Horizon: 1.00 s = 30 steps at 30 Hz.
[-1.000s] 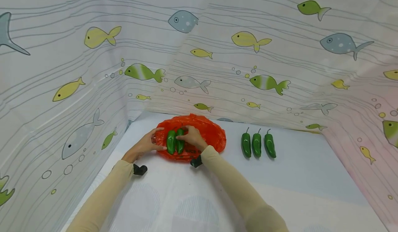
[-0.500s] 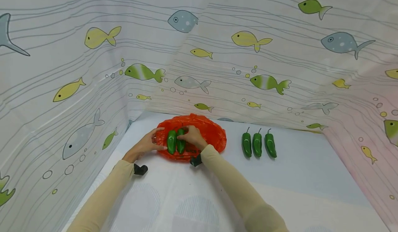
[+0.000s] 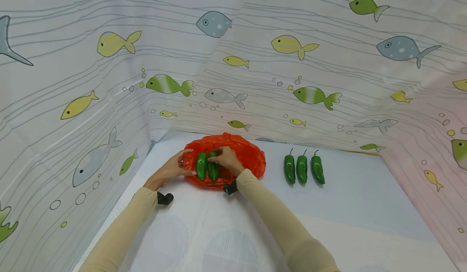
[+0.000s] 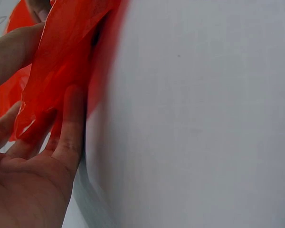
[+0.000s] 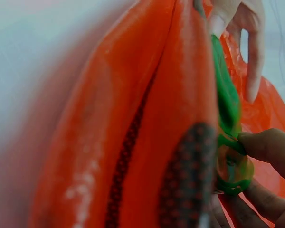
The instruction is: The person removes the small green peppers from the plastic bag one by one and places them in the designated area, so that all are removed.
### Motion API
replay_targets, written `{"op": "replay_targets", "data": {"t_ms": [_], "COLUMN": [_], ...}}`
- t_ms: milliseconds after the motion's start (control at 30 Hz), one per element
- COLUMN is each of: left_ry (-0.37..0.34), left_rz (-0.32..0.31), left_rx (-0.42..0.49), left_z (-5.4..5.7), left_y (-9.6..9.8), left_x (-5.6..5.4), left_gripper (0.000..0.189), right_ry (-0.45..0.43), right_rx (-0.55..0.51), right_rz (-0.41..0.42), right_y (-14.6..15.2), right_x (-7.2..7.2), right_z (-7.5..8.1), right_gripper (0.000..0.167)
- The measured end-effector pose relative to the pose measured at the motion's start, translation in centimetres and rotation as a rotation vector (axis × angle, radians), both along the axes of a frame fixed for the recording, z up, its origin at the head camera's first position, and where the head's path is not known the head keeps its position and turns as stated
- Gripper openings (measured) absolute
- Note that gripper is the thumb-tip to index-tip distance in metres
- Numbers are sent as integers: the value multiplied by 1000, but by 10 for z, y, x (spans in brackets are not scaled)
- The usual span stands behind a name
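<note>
Green peppers (image 3: 201, 166) in bag (image 3: 255, 162); now slightly farther apart

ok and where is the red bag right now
In the head view, the red bag lies a little left of centre, the left hand at its left edge, the right hand over its middle, and three green peppers off to its right.

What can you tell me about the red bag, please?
The red bag looks like thin, glossy, wrinkled, translucent plastic, with dark print on its near side. It lies spread open on the white surface, mouth up, holding two green peppers. The left hand touches its left end; the right hand pinches the right pepper inside it.
</note>
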<state>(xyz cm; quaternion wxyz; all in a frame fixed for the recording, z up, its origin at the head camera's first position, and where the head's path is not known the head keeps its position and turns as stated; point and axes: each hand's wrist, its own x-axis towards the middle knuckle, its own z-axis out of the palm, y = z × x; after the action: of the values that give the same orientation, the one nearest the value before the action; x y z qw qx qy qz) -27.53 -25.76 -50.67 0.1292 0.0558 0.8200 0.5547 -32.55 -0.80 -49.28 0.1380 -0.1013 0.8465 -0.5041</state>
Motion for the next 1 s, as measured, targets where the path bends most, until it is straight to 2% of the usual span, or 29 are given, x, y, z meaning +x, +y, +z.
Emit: {"op": "replay_targets", "data": {"t_ms": [433,667,867,1000], "left_ry": [20,7,-8,-14], "left_rz": [-14,-11,-5,-5], "left_rx": [-27,23,34,30], "left_z": [0,-2,-2,-2], "left_y": [1,-2,0,0], "left_x": [-1,-1,-3,-3], "left_gripper": [100,103,103,103], "right_ry": [19,18,4,12], "right_rx": [-10,-18,-87,-94], "right_rz": [43,52,60,72], "right_y": [5,10,17,20], "right_x": [5,7,10,13], "right_z": [9,16,22,26], "right_gripper": [50,49,46,46]}}
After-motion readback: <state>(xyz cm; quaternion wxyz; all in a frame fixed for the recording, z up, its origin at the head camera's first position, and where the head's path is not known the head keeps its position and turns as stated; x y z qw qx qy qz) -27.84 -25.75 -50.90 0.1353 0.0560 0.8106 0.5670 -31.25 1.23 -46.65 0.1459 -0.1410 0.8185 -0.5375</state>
